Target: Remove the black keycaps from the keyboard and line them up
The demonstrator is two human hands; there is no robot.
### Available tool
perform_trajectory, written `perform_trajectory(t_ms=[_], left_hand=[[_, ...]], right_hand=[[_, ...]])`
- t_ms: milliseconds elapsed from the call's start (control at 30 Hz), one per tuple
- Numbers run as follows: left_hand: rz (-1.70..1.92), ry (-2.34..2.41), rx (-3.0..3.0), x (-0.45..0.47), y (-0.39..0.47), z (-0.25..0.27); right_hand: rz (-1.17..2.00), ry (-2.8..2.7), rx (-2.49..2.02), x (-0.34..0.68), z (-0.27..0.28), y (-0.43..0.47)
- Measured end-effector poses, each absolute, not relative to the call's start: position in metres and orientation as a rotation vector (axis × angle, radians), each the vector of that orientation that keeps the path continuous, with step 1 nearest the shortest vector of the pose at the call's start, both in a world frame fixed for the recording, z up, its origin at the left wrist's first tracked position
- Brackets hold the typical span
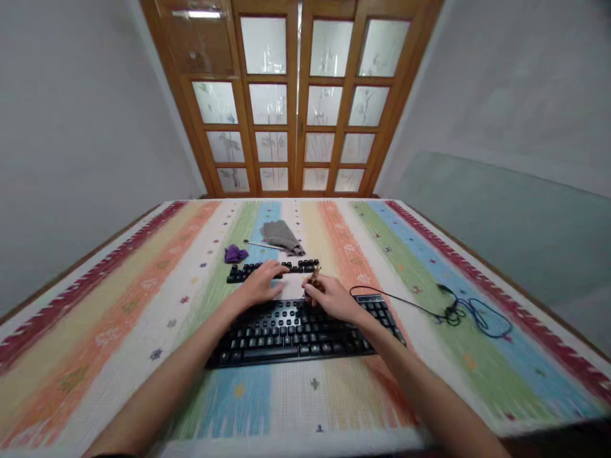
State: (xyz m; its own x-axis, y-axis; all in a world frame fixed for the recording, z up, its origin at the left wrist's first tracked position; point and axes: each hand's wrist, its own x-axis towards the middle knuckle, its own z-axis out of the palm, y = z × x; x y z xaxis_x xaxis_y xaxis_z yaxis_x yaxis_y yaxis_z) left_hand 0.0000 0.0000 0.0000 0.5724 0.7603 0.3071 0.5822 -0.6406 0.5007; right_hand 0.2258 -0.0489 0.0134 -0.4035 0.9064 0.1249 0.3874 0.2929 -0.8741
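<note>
A black keyboard (pixel 291 334) lies in front of me, with bare patches in its upper part where keycaps are off. Behind it, loose black keycaps (pixel 305 266) stand in rows on the striped cloth. My left hand (pixel 260 283) reaches over the keyboard's back edge to these rows, palm down, fingers stretched and apart; whether its fingertips touch a keycap is unclear. Closed in a pinch, my right hand (pixel 334 298) holds a small brown mottled tool (pixel 314 277) above the keyboard's back edge. Its exact kind is too small to make out.
A purple cloth (pixel 235 254), a grey cloth (pixel 281 235) and a thin rod (pixel 260 244) lie beyond the keycaps. The keyboard's cable (pixel 405 296) runs right to a loose coil (pixel 477 316). Striped cloth (pixel 119 337) covers the surface; walls and wooden glazed doors (pixel 298 95) surround it.
</note>
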Motion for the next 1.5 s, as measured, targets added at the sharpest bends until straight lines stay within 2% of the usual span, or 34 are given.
perform_trajectory(t_ms=[267,700,933,1500], left_hand=[[0.534,0.717,2.040,0.018,-0.026,0.015],[0.559,0.655,1.799,0.024,-0.021,0.008],[0.559,0.878,2.007,0.023,-0.021,0.010],[0.557,0.853,2.472,0.023,-0.033,0.020]], right_hand=[[1.022,-1.878,-1.051,0.232,0.020,-0.053],[1.024,-1.867,-1.028,0.239,0.012,-0.054],[0.998,-1.856,-1.049,0.241,0.013,-0.057],[1.008,-1.860,-1.086,0.242,0.011,-0.059]])
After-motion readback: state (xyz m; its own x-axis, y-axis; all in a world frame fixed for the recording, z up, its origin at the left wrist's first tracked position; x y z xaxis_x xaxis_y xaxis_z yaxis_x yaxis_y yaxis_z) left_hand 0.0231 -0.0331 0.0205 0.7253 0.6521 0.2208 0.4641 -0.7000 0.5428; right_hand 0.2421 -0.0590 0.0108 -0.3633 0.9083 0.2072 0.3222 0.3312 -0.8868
